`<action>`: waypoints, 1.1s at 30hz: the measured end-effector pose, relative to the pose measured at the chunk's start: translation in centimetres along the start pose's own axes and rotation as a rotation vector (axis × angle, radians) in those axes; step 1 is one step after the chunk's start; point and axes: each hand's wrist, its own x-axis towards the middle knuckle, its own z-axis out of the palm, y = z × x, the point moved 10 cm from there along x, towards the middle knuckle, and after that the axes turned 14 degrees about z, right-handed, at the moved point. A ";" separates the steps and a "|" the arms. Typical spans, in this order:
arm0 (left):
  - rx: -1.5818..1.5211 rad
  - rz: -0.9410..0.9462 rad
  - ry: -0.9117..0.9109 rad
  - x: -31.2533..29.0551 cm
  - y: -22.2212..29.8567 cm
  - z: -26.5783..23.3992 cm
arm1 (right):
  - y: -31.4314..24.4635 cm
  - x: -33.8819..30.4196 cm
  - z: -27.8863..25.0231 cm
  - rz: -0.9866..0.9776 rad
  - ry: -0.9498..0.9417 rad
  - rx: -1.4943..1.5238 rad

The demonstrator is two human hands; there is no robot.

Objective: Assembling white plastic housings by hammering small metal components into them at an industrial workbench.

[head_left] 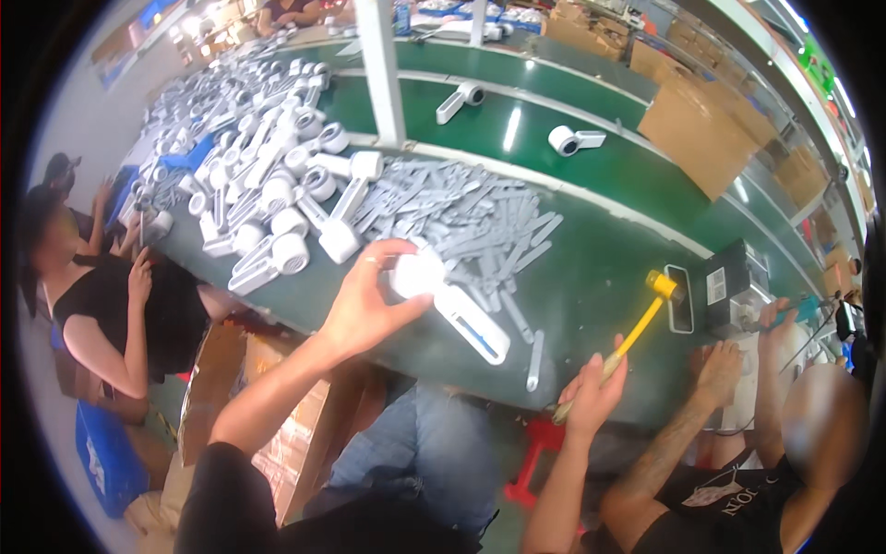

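Note:
My left hand (365, 305) grips a white plastic housing (472, 325) by its round head, fingers on one side and thumb on the other. The housing's long handle, with a slot along it, slants down to the right above the green table. In my right hand (595, 395) is a hammer (639, 325) with a yellow head and shaft, held by its pale grip with the head up. A pile of narrow grey plastic strips (452, 208) lies just beyond the left hand. Left of that is a big heap of similar white housings (268, 185).
Two white housings lie on the green conveyor belt (517, 115) behind a white post (378, 74). A phone (679, 300) and a dark box (738, 277) are at the right. Co-workers sit on both sides; one's hand (720, 374) is near the hammer. A cardboard box (300, 443) stands below.

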 end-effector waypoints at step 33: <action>0.444 0.587 0.087 -4.5 5.4 3.5 | 0.9 -6.0 2.9 -0.058 0.144 -0.779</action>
